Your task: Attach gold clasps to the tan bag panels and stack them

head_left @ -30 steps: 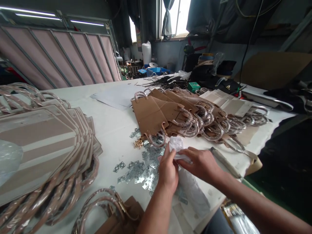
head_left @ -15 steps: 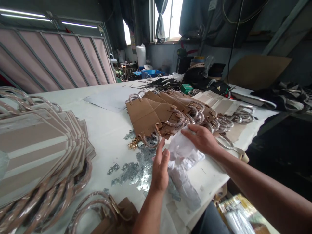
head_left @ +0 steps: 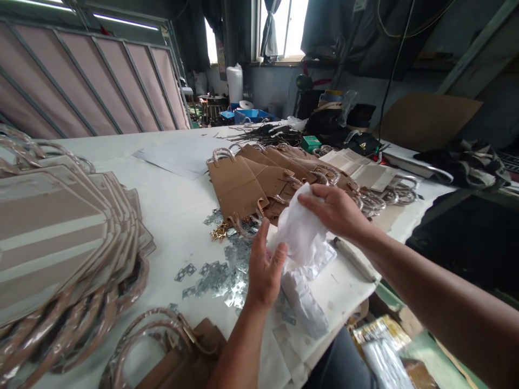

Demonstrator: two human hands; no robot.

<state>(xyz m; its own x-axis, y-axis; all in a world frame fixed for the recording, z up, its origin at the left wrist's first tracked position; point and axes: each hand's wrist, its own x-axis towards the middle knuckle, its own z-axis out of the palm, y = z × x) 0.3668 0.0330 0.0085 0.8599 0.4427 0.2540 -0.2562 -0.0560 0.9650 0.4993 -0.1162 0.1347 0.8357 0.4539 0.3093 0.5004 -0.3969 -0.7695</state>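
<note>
My right hand (head_left: 334, 208) pinches the top of a thin white sheet (head_left: 302, 224), which hangs crumpled between my hands. At the sheet's left side is my left hand (head_left: 265, 267), thumb and fingers apart, palm facing the sheet. Beneath lies a crumpled white bundle (head_left: 304, 300) near the table's front edge. Small silvery metal plates (head_left: 219, 278) are scattered left of my left hand, with a little pile of brass-coloured pieces (head_left: 220, 232) behind them. Brown panels with plastic-wrapped handles (head_left: 239, 186) lie in an overlapping row beyond my hands.
Stacked beige panels with wrapped handles (head_left: 57, 232) fill the left of the white table (head_left: 174, 202). Another brown piece with handles (head_left: 182, 356) is at the front. Farther back are black strips (head_left: 267, 135), a green box (head_left: 310, 142) and dark bags.
My right hand has risen slightly, lifting the white sheet higher. My left hand's thumb and fingers are spread wider. The camera view has shifted a little.
</note>
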